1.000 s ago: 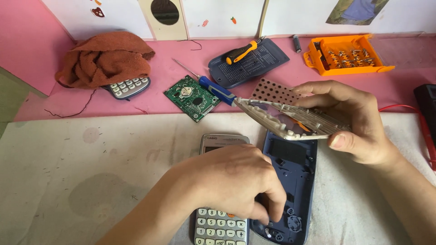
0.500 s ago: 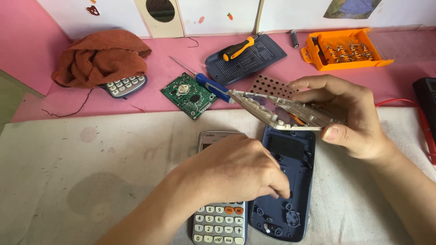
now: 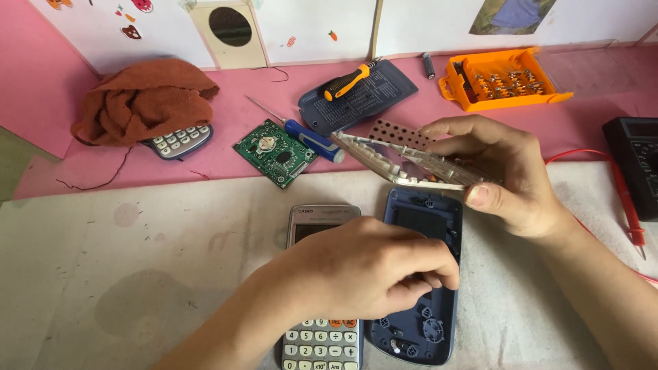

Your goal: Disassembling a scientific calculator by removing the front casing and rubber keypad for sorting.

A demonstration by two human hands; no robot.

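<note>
My right hand [image 3: 507, 178] holds a pale calculator front shell [image 3: 401, 161] tilted above the table, thumb on its near edge. Below it lies a dark blue calculator back case [image 3: 428, 226], open side up. My left hand [image 3: 363, 270] rests over the middle of that case with fingers curled, fingertips touching its inside; whether they pinch something small is hidden. A whole grey calculator [image 3: 322, 339] lies right beside the case, partly under my left wrist.
A green circuit board [image 3: 274, 152] and a blue-handled screwdriver [image 3: 308, 137] lie on the pink strip. Behind are a dark case lid [image 3: 377, 92] with an orange-black screwdriver [image 3: 349, 79], an orange bit box [image 3: 500, 79], a brown cloth [image 3: 144, 99] over another calculator [image 3: 178, 142], and a multimeter [image 3: 634, 157] with red lead.
My left hand has slid up and right along the blue back case. My right hand holds the pale shell in much the same place, slightly lower in tilt.
</note>
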